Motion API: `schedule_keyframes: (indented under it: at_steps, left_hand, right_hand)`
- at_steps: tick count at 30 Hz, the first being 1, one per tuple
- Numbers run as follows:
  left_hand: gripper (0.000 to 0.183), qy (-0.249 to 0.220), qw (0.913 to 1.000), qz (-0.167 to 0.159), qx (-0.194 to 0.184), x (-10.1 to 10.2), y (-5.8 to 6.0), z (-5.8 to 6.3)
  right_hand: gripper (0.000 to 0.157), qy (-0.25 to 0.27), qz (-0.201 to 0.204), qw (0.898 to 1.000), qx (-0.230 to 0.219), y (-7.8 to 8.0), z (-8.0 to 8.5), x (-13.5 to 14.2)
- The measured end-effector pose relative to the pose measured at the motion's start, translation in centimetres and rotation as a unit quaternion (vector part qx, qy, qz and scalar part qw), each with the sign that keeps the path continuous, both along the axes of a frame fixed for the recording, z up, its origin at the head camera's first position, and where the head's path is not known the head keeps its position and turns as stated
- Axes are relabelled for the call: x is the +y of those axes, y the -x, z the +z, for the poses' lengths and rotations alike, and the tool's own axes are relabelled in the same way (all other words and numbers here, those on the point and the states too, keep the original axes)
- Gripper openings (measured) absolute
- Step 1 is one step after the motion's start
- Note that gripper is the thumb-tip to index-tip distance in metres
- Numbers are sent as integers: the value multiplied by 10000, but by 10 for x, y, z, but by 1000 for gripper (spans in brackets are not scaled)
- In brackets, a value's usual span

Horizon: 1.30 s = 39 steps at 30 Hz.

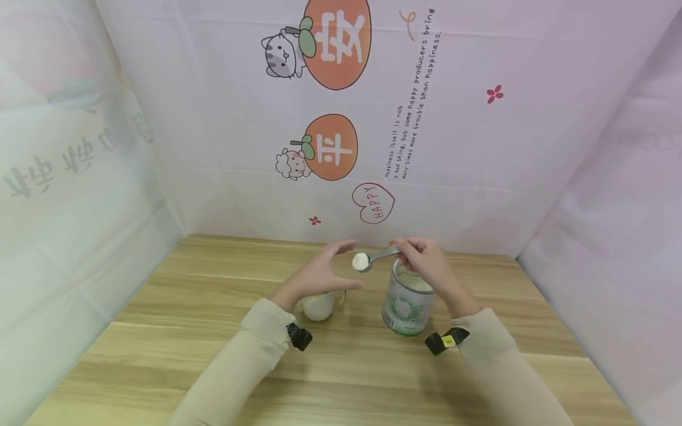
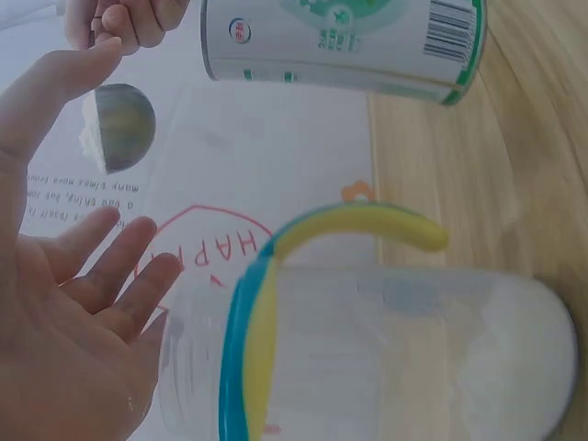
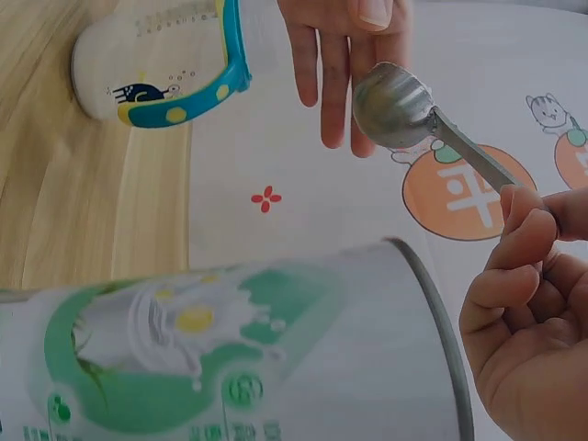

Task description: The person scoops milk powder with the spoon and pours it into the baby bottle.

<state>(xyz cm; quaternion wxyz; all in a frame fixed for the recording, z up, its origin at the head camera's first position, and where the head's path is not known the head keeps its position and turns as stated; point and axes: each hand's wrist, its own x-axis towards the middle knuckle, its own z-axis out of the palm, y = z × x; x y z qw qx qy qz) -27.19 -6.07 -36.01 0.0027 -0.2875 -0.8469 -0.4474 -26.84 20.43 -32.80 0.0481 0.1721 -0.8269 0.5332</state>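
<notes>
Head shows powder right wrist hides; right grip pinches spoon, left grip spread.

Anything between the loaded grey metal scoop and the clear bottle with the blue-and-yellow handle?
Yes: the person's spread left hand is between the scoop and the bottle in the head view, hiding the bottle's top. Nothing else visible stands between them.

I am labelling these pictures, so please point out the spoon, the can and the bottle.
Spoon point(image 3: 393, 106), right wrist view: outside of its bowl.
Can point(image 1: 407, 309), head view: its printed side wall.
Bottle point(image 2: 510, 354), left wrist view: its lower part.
</notes>
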Motion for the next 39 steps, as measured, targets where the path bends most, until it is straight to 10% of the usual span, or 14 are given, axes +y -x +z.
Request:
schedule_keyframes:
  at_steps: [39]
  left_hand:
    - [73,-506,9930,426,-973,-61,2,-56]
  right_hand:
    - [33,40,553,9968,576,4,-2,-60]
